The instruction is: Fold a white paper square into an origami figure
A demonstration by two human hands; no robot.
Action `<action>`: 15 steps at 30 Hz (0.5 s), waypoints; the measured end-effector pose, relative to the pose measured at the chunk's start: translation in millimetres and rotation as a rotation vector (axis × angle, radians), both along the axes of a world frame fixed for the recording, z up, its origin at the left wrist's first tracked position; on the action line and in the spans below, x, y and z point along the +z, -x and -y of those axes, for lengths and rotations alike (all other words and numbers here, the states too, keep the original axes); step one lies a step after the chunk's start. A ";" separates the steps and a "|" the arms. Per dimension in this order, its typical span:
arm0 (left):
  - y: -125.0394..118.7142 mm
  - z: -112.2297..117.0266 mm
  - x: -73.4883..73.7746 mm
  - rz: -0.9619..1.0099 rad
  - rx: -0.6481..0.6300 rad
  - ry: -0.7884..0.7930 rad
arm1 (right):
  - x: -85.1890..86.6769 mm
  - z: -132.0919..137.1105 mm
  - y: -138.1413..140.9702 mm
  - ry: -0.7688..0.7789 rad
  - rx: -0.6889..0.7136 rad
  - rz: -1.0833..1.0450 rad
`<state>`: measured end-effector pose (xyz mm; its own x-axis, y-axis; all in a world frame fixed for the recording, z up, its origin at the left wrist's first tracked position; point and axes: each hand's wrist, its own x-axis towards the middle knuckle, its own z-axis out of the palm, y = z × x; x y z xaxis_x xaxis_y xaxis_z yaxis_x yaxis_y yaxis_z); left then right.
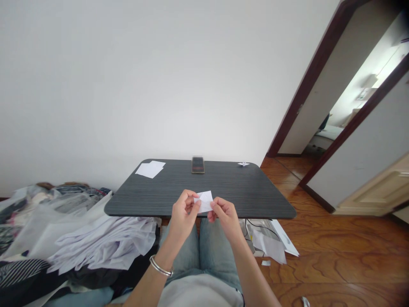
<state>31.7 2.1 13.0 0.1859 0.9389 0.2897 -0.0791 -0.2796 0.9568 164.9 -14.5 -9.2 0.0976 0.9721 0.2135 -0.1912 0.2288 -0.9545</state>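
Observation:
Between my two hands is a small folded piece of white paper (205,200), held above the front edge of the dark table. My left hand (186,209) pinches its left side between thumb and fingers, and a crease line shows near that thumb. On the right side, the thumb and forefinger of my right hand (223,211) grip the lower corner. Loose sheets of white paper (150,169) lie overlapping at the table's back left. A small folded white paper figure (243,164) with pointed ends rests at the back right.
A phone-like device (198,165) stands at the back middle of the dark table (134,198), by the wall. Clothes and white cloth (105,243) are heaped on the left. Papers (270,245) and cables lie below the table's right side, on the wooden floor (335,251).

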 end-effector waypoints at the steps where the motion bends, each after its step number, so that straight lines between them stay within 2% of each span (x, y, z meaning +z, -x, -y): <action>1: 0.4 0.0 0.0 -0.008 0.005 -0.004 | -0.3 0.0 -0.5 0.001 0.003 -0.003; 8: 1.6 0.5 2.9 -0.051 0.034 -0.003 | -2.5 -0.3 -4.9 -0.008 0.027 -0.057; 15: 2.3 1.3 2.2 -0.044 0.055 -0.024 | -2.6 1.4 -5.1 -0.011 0.025 0.024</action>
<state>29.4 0.7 15.2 0.1471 0.9411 0.3046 -0.0213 -0.3049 0.9522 170.0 -15.9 -11.8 0.0683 0.9716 0.2264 -0.1745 0.2351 -0.9562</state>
